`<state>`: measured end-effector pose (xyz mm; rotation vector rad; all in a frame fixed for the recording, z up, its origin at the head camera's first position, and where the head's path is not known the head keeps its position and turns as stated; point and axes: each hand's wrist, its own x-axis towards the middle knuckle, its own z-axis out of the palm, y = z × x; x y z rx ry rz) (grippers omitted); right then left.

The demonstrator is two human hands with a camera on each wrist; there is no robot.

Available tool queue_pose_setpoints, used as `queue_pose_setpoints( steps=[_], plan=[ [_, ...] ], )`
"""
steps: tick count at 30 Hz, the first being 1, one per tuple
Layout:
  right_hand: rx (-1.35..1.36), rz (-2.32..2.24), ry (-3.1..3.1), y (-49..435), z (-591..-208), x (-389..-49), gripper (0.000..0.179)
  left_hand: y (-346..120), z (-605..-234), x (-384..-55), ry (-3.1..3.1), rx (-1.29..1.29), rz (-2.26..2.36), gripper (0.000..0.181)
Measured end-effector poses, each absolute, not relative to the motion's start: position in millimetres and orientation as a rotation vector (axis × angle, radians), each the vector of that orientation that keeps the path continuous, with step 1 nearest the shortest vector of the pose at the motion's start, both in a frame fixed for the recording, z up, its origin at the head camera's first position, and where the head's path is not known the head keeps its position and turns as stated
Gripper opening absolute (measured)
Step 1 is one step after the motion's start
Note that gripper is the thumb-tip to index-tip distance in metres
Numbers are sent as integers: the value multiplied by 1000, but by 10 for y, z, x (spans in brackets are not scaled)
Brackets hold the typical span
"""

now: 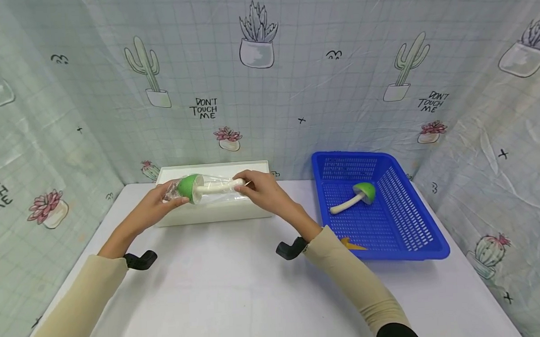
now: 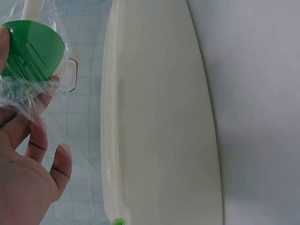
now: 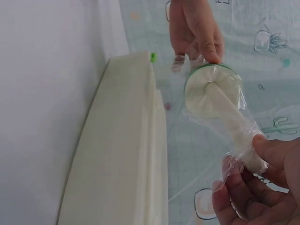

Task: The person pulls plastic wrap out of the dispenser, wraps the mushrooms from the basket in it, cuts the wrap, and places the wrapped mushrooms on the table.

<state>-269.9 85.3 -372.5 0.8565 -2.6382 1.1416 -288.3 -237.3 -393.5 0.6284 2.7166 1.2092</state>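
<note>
Your left grip [image 1: 152, 206] is clamped on the cap [image 1: 189, 187] of the wrapped mushroom [image 1: 214, 189], thumb and fingers squeezing it through the clear film [image 2: 21, 96]. Your right grip [image 1: 265, 190] pinches the far end of the pale stem [image 3: 229, 110], so you have the mushroom held between both hands, clear of the table [image 1: 238, 293].

Mind its long axis: it runs crosswise in front of you, cap to your left, stem pointing to your right, roughly parallel with the long side of the white box [image 1: 215, 213]. From your right grip, the whole mushroom lies leftward; from your left, the stem reaches rightward. In the head view you have it overlapping the box, though how high it hangs above the rim is hard to judge.

Your right hand is the nearer one to the blue basket [image 1: 400, 254], off to your right, where a second green-capped mushroom [image 1: 365, 191] lies at a slant near a yellow piece [image 1: 354, 244]. I'd judge that any sideways move depends on keeping both ends in line.
</note>
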Motion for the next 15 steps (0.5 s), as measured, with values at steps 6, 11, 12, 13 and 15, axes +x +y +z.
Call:
queue_pose_setpoints(
  steps=[6,11,12,13,15],
  plan=[
    [816,1119,-2677,841,-3766,-2700,32,-2352,-3941,-2858,2699,586,1202,79],
    [807,1177,-2691,835,-3791,-2685,33,-2348,-3944,-2826,2711,559,1191,78],
    [803,1190,-2691,833,-3794,-2683,33,-2348,-3943,-2821,2715,557,1196,77],
    [800,1204,-2689,831,-3797,-2684,33,-2348,-3941,-2817,2718,555,1202,77],
    [800,1235,-2675,831,-3798,-2687,32,-2351,-3936,-2822,2733,551,1202,77]
  ],
)
